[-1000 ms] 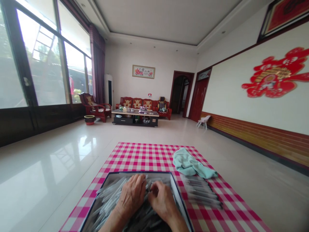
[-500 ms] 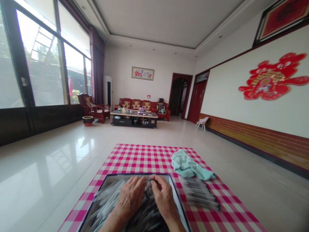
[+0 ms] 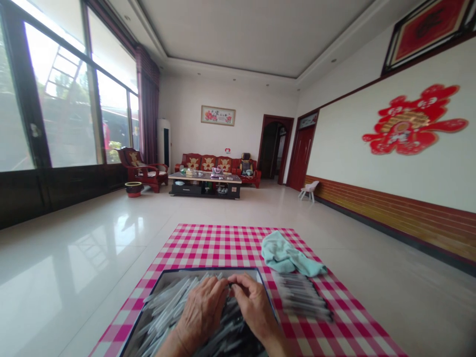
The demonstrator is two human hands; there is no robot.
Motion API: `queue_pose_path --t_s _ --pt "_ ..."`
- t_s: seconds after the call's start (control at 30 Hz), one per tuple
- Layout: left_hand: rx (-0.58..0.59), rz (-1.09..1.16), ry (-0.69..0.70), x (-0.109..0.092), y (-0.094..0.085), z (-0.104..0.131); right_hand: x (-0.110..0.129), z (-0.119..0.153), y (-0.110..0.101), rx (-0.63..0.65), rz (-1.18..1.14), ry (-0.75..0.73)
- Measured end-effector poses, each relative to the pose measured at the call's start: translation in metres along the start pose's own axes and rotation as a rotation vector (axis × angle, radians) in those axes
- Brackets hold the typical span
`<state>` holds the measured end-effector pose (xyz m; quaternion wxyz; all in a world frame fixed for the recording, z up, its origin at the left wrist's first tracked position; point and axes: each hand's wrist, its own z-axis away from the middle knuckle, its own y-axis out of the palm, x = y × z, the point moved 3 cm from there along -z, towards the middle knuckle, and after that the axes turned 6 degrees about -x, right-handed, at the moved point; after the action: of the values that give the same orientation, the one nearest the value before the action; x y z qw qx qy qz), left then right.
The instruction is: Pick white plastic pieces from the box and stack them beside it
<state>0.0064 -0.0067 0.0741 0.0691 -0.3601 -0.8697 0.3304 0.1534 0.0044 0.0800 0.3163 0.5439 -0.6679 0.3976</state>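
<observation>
Pens (image 3: 171,301) were heaped in box (image 3: 178,271), lower centre; judged light, stiff, slippery, best held mid-barrel. Dark piece (image 3: 231,285) was pinched by right hand (image 3: 255,303); left hand's (image 3: 203,306) grip could not be told.

On the pink-checked tablecloth (image 3: 208,243), a crumpled mint cloth (image 3: 290,257). Across the glossy floor (image 3: 208,212), a dark coffee table (image 3: 189,190) before a red sofa (image 3: 216,161), a framed flower picture (image 3: 218,115) above; farther left, a wooden armchair (image 3: 139,171).

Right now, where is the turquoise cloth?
In the head view, the turquoise cloth lies right of centre on the checked tablecloth, just beyond the row of pens.
</observation>
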Motion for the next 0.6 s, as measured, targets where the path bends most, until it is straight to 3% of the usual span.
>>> queue_pose_path --t_s 0.2,0.4,0.6 --pt "0.041 0.034 -0.014 -0.012 -0.003 0.006 0.009 0.015 -0.008 0.038 -0.087 0.023" --pt "0.011 0.013 -0.028 -0.019 -0.004 0.011 -0.001 0.027 -0.004 0.034 -0.142 0.060" --pt "-0.067 -0.001 -0.037 -0.021 0.007 0.015 -0.011 0.031 -0.006 -0.013 -0.004 0.014"
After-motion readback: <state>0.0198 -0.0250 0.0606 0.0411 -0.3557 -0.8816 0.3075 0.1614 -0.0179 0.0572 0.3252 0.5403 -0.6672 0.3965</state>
